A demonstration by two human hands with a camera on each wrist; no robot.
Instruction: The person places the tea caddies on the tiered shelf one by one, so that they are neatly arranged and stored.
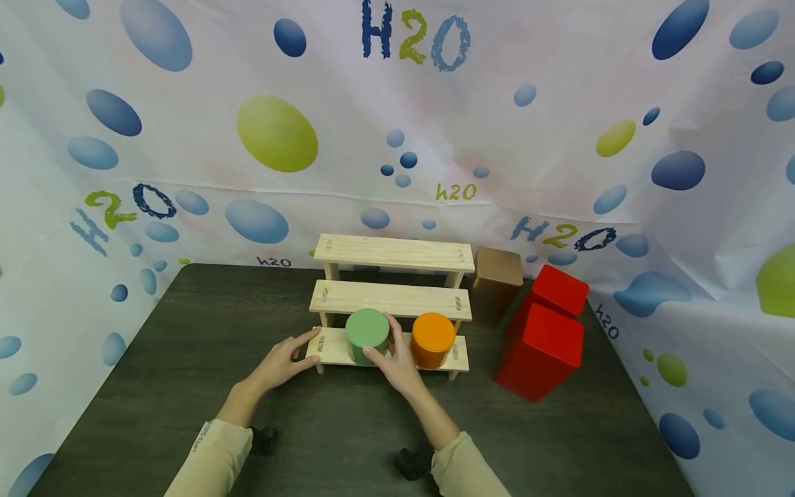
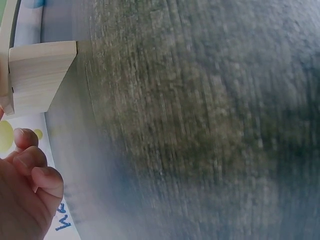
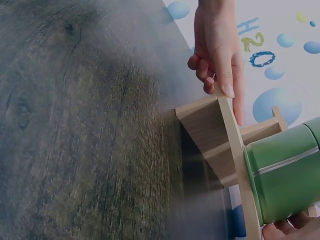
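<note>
A three-step wooden shelf (image 1: pixel 390 299) stands at the middle of the dark table. On its lowest step sits a green canister (image 1: pixel 366 330), upright, with an orange canister (image 1: pixel 433 338) to its right. My right hand (image 1: pixel 399 364) grips the green canister from the right, thumb in front and fingers round the side. At the left end of the lowest step, my left hand (image 1: pixel 282 364) pinches the board between thumb and forefinger. Its other fingers are curled, as the right wrist view shows. In that view only the fingertips of my right hand (image 3: pixel 295 230) appear, under the canister (image 3: pixel 285 172).
Right of the shelf stands a brown box (image 1: pixel 495 286), with a tall red box (image 1: pixel 543 348) in front and another red box (image 1: pixel 561 288) behind it. A white curtain with blue and green spots (image 1: pixel 348 103) hangs behind and beside the dark table (image 1: pixel 335 428).
</note>
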